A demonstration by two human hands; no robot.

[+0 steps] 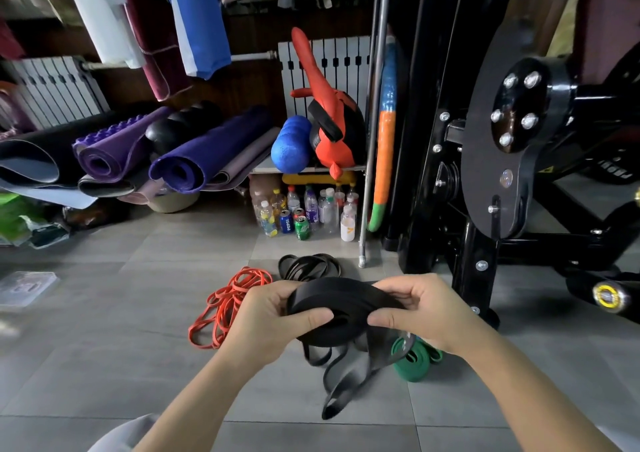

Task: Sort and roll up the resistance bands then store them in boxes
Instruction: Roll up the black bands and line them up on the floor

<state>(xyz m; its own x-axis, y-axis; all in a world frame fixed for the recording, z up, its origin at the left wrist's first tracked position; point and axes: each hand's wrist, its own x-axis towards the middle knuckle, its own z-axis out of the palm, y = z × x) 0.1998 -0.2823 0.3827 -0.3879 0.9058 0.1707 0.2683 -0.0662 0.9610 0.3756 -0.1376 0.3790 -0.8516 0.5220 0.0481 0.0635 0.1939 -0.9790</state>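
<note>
A wide black resistance band [343, 299] is partly wound into a flat coil held above the floor. My left hand [273, 316] grips the coil's left side, thumb on top. At the coil's right side my right hand [422, 309] pinches it. The band's loose end [341, 392] hangs down in loops below my hands. On the floor lie a tangle of thin red bands [228, 302], a pile of thin black bands [308, 266] and a green band [415, 365], half hidden under my right wrist.
A clear plastic box [26, 287] lies on the tiles at far left. Bottles and cans [304, 212] stand under a shelf ahead. Rolled mats [183, 150] are stacked at left. A black gym machine frame [485, 174] fills the right side.
</note>
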